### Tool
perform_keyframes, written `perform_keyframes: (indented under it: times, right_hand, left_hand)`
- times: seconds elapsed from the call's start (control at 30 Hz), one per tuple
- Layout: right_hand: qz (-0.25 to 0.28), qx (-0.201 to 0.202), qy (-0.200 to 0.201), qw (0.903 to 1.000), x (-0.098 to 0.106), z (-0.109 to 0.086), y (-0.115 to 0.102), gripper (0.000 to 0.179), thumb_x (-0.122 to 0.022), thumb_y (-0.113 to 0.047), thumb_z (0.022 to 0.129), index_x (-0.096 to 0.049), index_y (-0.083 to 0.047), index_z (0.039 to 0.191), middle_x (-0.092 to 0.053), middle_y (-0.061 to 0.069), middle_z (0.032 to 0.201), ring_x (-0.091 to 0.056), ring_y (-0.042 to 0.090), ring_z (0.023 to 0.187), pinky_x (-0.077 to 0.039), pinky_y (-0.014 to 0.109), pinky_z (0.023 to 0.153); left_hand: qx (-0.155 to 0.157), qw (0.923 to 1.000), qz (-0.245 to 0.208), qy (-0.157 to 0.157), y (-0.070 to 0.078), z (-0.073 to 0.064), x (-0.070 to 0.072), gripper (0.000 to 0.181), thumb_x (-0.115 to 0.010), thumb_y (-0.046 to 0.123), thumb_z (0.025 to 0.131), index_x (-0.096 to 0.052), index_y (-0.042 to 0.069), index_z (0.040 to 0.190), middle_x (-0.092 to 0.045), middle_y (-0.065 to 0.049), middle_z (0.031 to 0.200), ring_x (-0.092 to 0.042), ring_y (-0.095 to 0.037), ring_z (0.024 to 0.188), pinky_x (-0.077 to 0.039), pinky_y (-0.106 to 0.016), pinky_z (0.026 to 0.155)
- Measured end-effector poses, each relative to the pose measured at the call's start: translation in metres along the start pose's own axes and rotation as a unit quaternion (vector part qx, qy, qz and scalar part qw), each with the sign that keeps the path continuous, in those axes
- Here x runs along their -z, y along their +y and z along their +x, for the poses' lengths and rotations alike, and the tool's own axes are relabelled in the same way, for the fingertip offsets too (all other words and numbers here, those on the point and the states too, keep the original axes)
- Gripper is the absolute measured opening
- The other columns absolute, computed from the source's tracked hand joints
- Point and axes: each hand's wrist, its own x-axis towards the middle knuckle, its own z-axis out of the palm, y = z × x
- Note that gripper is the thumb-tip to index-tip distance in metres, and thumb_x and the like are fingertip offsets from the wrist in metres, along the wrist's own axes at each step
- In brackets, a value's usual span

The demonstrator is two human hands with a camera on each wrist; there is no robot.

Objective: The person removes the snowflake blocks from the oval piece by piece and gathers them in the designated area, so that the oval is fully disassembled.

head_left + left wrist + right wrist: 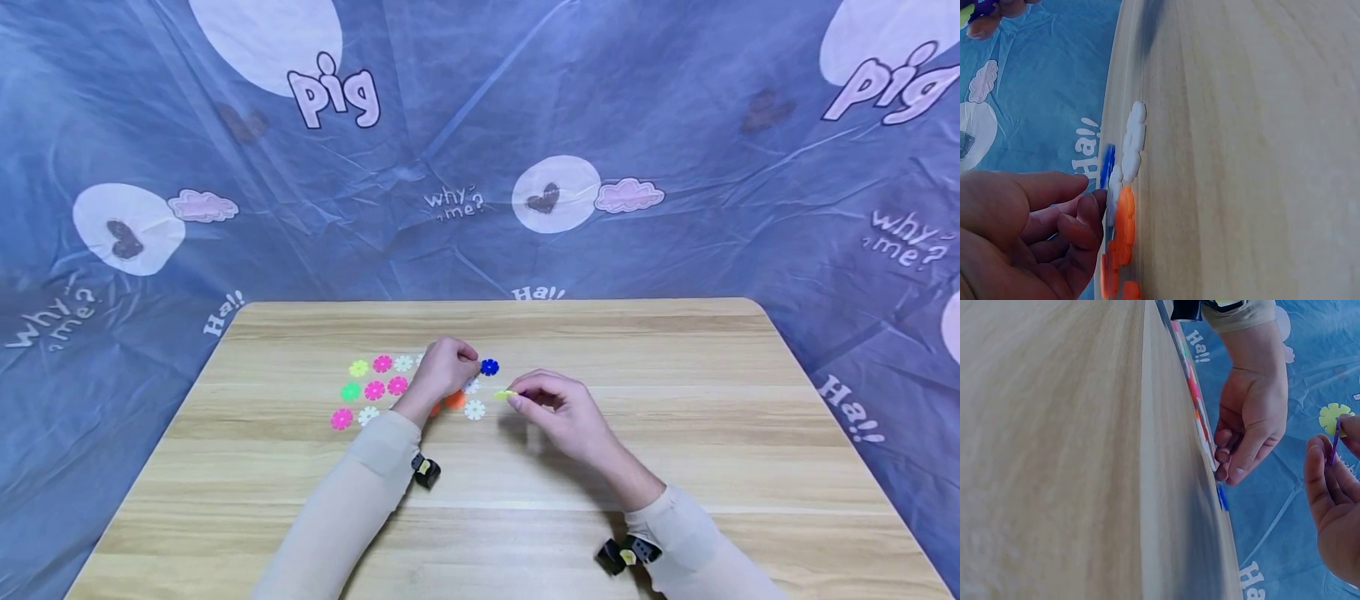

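Observation:
In the head view the left hand (446, 367) reaches over rows of flat, notched plastic discs, its fingertips close beside a dark blue disc (490, 367). Its fingers bend loosely and nothing shows between them; in the left wrist view the same blue disc (1107, 165) stands just past the fingertips. Raised over the table to the right, the right hand (561, 410) pinches a yellow notched disc (504, 395) together with a purple disc. The right wrist view shows the purple disc (1335, 441) edge-on between finger and thumb, meeting the yellow disc (1333, 417).
Pink discs (374, 390), a green disc (350, 392), white discs (474, 409) and orange discs (454, 400) lie in rows on the wooden table (675, 358), some hidden under the left arm. Behind the table hangs a blue printed cloth (465, 108).

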Motion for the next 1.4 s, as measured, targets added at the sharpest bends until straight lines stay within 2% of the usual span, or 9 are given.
perform_keyframes:
  times: [0.27, 0.7, 0.93, 1.4]
  right_hand:
    - [-0.003, -0.019, -0.005, 0.9998, 0.0, -0.001, 0.001, 0.009, -0.077, -0.008, 0.098, -0.081, -0.008, 0.107, -0.079, 0.01, 0.11, -0.071, 0.01, 0.094, -0.061, 0.025, 0.085]
    - [-0.002, -0.021, -0.008, 0.9998, 0.0, 0.0, 0.002, 0.011, -0.077, -0.009, 0.099, -0.08, -0.007, 0.109, -0.079, 0.01, 0.11, -0.071, 0.01, 0.094, -0.061, 0.026, 0.085]
    - [-0.002, -0.02, -0.006, 0.9998, 0.0, 0.001, 0.002, 0.01, -0.075, -0.009, 0.1, -0.08, -0.007, 0.109, -0.079, 0.01, 0.108, -0.071, 0.01, 0.091, -0.062, 0.026, 0.083]
    - [-0.006, -0.021, 0.001, 0.9998, 0.0, 0.003, 0.001, 0.009, -0.075, -0.008, 0.101, -0.08, -0.007, 0.108, -0.079, 0.01, 0.107, -0.07, 0.008, 0.09, -0.061, 0.024, 0.084]
  left_hand:
    - [0.004, 1.0, -0.007, 0.006, -0.003, -0.002, 0.002, 0.02, -0.076, 0.013, 0.099, -0.081, 0.003, 0.116, -0.081, -0.011, 0.112, -0.076, -0.026, 0.107, -0.06, -0.043, 0.103]
    - [-0.049, 0.9965, -0.068, 0.0, -0.009, -0.021, 0.012, 0.021, -0.072, 0.018, 0.103, -0.08, 0.005, 0.118, -0.08, -0.008, 0.111, -0.072, -0.021, 0.099, -0.061, -0.039, 0.092]
    - [-0.081, 0.9916, -0.101, -0.004, -0.012, -0.03, 0.016, 0.019, -0.071, 0.017, 0.103, -0.08, 0.005, 0.116, -0.08, -0.008, 0.108, -0.069, -0.016, 0.093, -0.059, -0.032, 0.086]
    - [-0.125, 0.9807, -0.145, -0.04, -0.015, -0.056, 0.021, 0.024, -0.073, 0.018, 0.103, -0.078, 0.004, 0.122, -0.08, -0.006, 0.11, -0.071, -0.014, 0.094, -0.06, -0.027, 0.084]
